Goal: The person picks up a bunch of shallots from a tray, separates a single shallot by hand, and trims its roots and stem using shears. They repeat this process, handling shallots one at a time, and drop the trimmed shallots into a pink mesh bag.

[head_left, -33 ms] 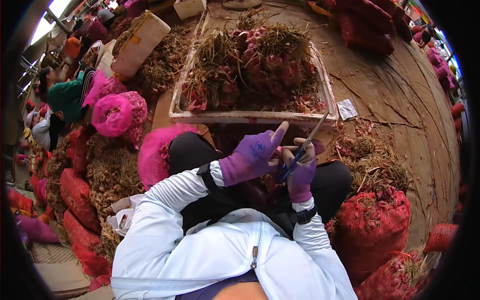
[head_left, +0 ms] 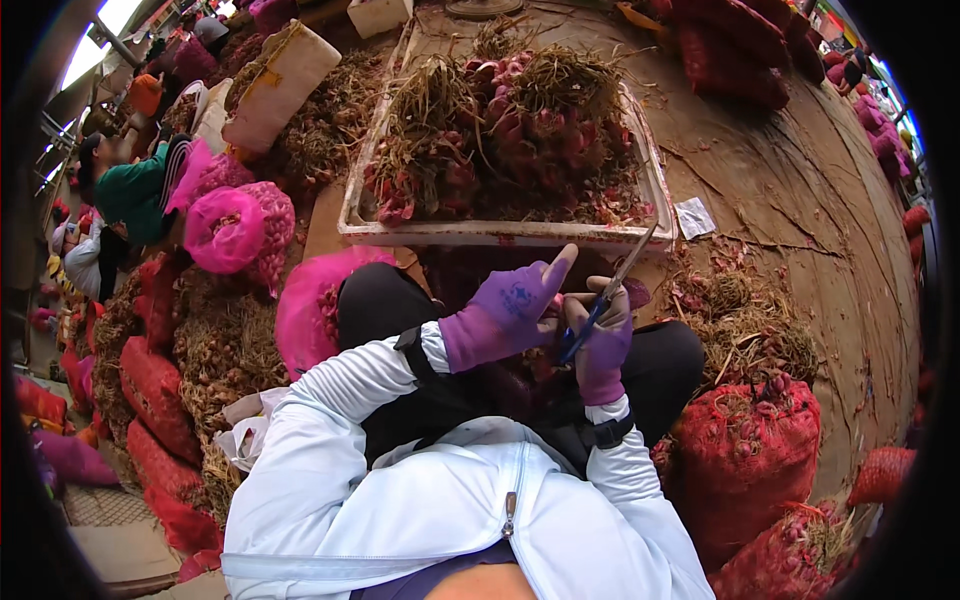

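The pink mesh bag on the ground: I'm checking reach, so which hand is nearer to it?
Left. The left hand is over the lap, on the side of the pink mesh bag but well apart from it. The right hand, holding scissors, is farther away.

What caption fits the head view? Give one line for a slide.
Purple-gloved right hand works scissors beside the left hand, before a tray of red shallots.

This is a market or farm-produce sorting yard, worked on the ground. A large white tray (head_left: 500, 232) is heaped with red shallots (head_left: 540, 140) still on their dry roots, and filled red mesh sacks (head_left: 750, 450) and pink net bags (head_left: 235, 230) crowd the dirt floor (head_left: 800, 200). Other workers (head_left: 130, 190) sit among piles of trimmings (head_left: 230, 350) nearby.
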Demonstrator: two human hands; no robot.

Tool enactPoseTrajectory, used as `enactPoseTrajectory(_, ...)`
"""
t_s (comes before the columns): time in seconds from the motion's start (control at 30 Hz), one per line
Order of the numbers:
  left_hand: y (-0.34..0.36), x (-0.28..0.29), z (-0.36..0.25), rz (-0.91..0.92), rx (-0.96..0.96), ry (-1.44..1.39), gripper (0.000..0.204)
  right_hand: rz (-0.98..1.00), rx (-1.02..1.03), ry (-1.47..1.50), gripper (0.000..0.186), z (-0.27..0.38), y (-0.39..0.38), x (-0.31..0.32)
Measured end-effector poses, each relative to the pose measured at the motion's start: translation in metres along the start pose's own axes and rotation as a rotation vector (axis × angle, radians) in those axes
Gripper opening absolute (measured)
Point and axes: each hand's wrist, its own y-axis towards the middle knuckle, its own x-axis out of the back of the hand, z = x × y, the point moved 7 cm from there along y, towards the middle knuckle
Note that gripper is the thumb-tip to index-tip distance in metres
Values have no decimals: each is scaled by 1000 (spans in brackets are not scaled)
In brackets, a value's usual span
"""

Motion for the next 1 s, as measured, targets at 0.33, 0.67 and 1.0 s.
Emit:
enactPoseTrajectory(0.33, -2, -6, -4, 54, -24, -311, 36, 105, -331, 502, 39, -7, -12, 7)
enactPoseTrajectory(0.67, -32, 6, 78, -43, 557, -1459, 26, 99, 41, 55, 29, 70, -21, 6)
enactPoseTrajectory(1.0, -24, -7, 71, -321, 635, -1724, 28, 319, -1, -658, 59, -27, -31, -14)
